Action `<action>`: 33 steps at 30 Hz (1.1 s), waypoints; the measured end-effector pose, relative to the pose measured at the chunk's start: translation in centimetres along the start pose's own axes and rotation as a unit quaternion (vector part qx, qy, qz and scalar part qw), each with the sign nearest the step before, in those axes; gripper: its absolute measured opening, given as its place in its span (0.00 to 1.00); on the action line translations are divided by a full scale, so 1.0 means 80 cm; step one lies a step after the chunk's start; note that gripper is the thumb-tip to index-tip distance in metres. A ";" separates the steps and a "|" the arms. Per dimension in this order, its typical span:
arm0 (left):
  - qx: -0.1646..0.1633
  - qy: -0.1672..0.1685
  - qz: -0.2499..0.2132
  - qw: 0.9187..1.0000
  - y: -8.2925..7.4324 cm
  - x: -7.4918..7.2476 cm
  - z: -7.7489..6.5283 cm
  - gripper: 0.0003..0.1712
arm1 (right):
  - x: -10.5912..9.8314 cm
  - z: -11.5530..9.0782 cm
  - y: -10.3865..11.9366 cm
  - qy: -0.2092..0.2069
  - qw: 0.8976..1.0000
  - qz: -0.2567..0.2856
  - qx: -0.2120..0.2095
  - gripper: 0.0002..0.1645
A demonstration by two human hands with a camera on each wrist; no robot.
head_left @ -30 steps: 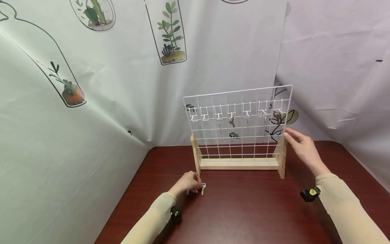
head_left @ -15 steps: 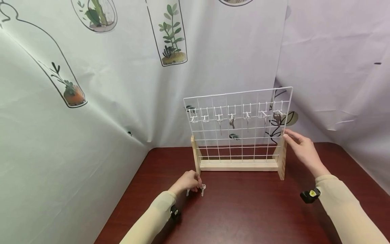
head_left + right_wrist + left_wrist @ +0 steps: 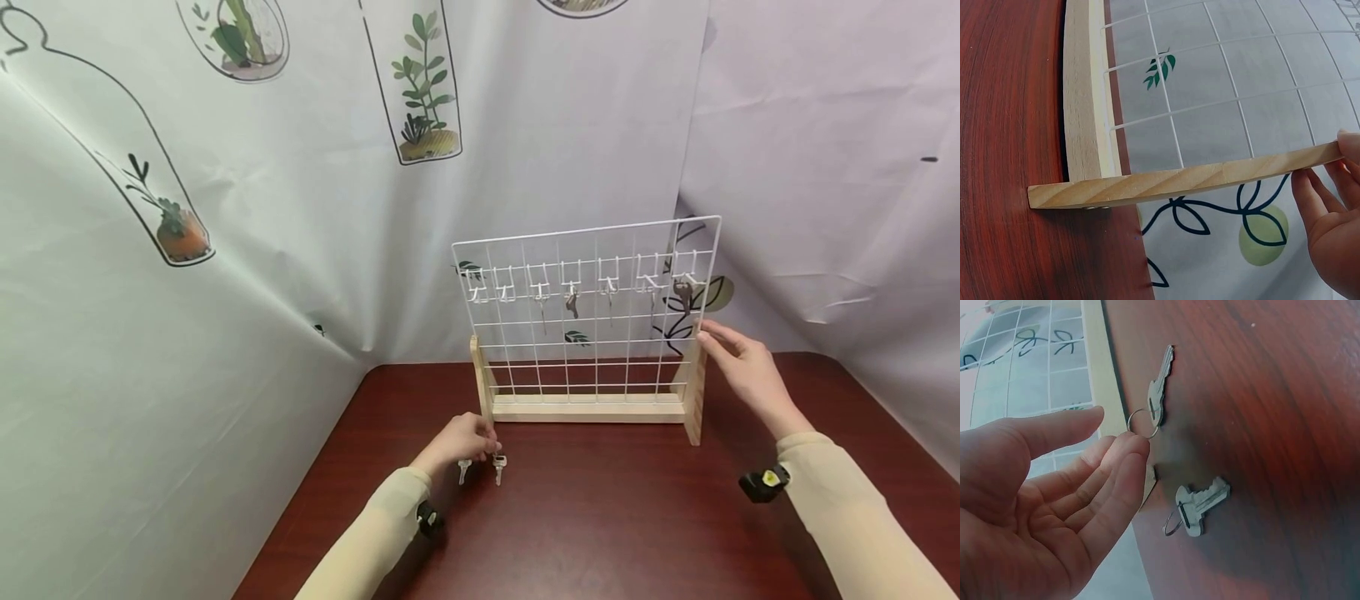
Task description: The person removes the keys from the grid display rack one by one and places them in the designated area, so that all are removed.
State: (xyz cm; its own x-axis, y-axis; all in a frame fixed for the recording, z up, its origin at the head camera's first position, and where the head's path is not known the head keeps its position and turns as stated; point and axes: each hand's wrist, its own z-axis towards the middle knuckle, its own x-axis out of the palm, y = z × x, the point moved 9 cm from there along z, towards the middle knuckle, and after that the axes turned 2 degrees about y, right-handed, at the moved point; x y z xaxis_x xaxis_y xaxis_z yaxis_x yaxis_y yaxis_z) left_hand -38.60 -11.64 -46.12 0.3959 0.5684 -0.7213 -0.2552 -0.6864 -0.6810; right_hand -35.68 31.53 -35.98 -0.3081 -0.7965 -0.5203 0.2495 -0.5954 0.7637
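Observation:
My left hand (image 3: 462,439) is low over the table by the rack's left foot. In the left wrist view its thumb is apart from the bent fingers, and the fingertips (image 3: 1132,447) overlap the ring of one silver key (image 3: 1159,394). A second silver key (image 3: 1200,505) with its own ring lies beside the hand. At the far right, my right hand (image 3: 742,367) holds the wooden side post (image 3: 1197,178) of the white wire grid rack (image 3: 596,340), thumb on one face and fingers on the other.
White hooks (image 3: 506,292) line the upper grid. Keys hang from several of them, including a dark key (image 3: 573,304) and another key (image 3: 683,293) at the right. A wooden crossbar (image 3: 588,410) joins the posts on the reddish-brown table (image 3: 600,517). A plant-printed cloth (image 3: 300,167) hangs behind.
My left hand has lifted slightly away from the two keys, which show more fully below it. The right hand stays on the post. The head view has tilted up a little.

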 end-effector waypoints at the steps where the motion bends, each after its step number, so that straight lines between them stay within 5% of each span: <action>1: 0.001 -0.003 -0.003 1.000 0.000 -0.002 0.000 0.06 | 0.000 0.000 0.000 0.001 1.000 0.000 0.001 0.34; 19: 0.065 -0.057 -0.066 0.994 -0.025 -0.047 0.003 0.09 | 0.001 -0.001 0.000 0.002 1.000 -0.002 0.002 0.34; 33: 0.121 -0.134 -0.115 0.977 -0.081 -0.094 0.005 0.11 | 0.000 -0.001 0.002 0.003 1.000 0.001 0.000 0.34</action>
State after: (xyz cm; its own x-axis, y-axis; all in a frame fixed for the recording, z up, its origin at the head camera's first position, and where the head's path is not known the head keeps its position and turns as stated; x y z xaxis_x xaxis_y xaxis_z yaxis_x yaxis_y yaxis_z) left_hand -40.26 -11.25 -36.32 0.2307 0.8151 -0.5315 -0.4002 -0.4184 -0.8153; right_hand -35.54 31.45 -35.90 -0.3029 -0.7983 -0.5206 0.2496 -0.5936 0.7651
